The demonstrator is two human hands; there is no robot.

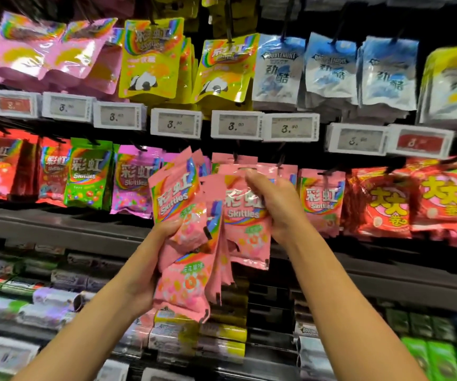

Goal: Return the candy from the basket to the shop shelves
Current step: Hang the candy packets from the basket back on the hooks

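Up close to the shop shelves, the person's left hand (150, 259) is gripping a fanned bunch of pink Skittles bags (186, 237), its fingers curled round the lower part of the bunch. Beside it, the right hand (279, 204) is holding a single pink Skittles bag (245, 232) by its right edge, fingers wrapped over the top near the hang hole, just below a row of white price tags (235, 125). Right behind it, matching pink bags (322, 199) are hanging on the middle row. Green and purple Skittles bags are hanging to the left, red candy bags (383, 204) to the right, and yellow panda bags (150, 59) above.
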